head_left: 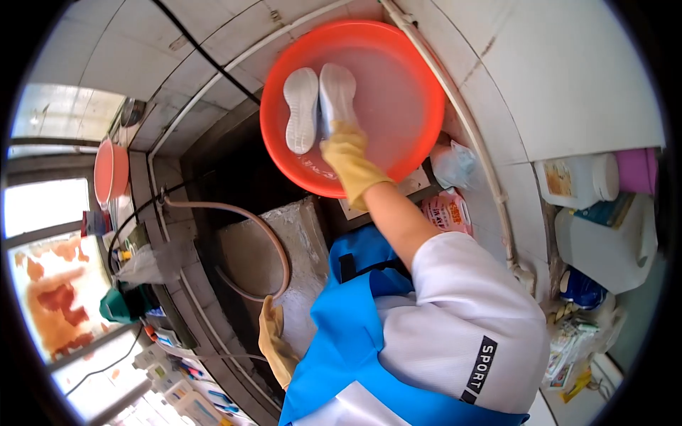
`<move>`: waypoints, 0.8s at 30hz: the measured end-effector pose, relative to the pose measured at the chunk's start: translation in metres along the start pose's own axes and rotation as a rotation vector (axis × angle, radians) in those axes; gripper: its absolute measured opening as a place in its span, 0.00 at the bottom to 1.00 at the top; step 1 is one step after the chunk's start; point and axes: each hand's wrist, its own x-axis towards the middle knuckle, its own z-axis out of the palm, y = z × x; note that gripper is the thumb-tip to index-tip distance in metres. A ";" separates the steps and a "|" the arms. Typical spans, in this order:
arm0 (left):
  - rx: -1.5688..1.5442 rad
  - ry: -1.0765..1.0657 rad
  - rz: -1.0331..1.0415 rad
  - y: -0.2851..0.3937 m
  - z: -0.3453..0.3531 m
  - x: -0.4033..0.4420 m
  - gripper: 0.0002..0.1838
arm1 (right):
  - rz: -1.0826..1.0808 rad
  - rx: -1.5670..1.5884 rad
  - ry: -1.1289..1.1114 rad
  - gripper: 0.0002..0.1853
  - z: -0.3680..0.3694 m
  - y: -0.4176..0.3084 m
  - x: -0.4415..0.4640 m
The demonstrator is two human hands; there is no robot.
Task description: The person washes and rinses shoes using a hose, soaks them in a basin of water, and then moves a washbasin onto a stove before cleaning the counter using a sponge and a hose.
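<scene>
My right hand (pixel 348 156), in a yellow rubber glove, is closed on the near end of a white shoe (pixel 337 92) lying sole up in a red basin (pixel 273 135). Next to it is a second white shoe (pixel 301 110), also sole up. Cloudy, whitish water (pixel 398 92) fills the basin. My left hand (pixel 275 341), gloved too, is low beside the blue apron (pixel 355 305). Its fingertips are close to a pinkish-brown hose (pixel 273 241); whether they touch it, and how the fingers are bent, I cannot make out.
A pale stone slab (pixel 263 241) lies left of my body. A pink packet (pixel 447 211) and a clear plastic bag (pixel 453 165) are by the basin. White jugs (pixel 607 241) stand at the right. A pipe (pixel 483 163) runs along the tiled wall; bottles (pixel 188 401) line the left.
</scene>
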 end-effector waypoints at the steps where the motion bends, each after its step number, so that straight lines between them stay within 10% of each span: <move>1: 0.023 0.039 -0.022 -0.014 -0.005 0.004 0.31 | -0.252 -0.873 0.099 0.08 -0.017 -0.004 -0.007; 2: 0.038 0.064 -0.073 -0.041 -0.012 0.014 0.31 | -0.445 -1.353 0.323 0.08 -0.033 -0.009 -0.013; 4: 0.028 0.100 -0.145 -0.086 -0.022 0.026 0.32 | -0.045 -1.994 0.132 0.35 0.003 -0.114 -0.016; 8: 0.243 0.052 -0.179 -0.121 -0.018 0.022 0.30 | -0.137 -1.767 -0.015 0.38 0.043 -0.118 0.005; 12: 0.233 0.027 -0.122 -0.129 -0.010 0.010 0.29 | 0.323 -1.467 -0.162 0.43 0.122 -0.104 0.021; 16: 0.007 0.075 -0.441 -0.086 0.012 -0.020 0.29 | 0.340 -1.547 0.187 0.51 0.157 -0.038 0.050; 23: 0.278 0.189 -0.236 -0.146 0.018 -0.076 0.28 | 0.435 -1.997 0.679 0.48 0.090 0.094 0.112; 24: 0.255 0.201 -0.252 -0.155 0.022 -0.083 0.28 | 0.543 -1.676 0.587 0.44 0.125 0.000 0.096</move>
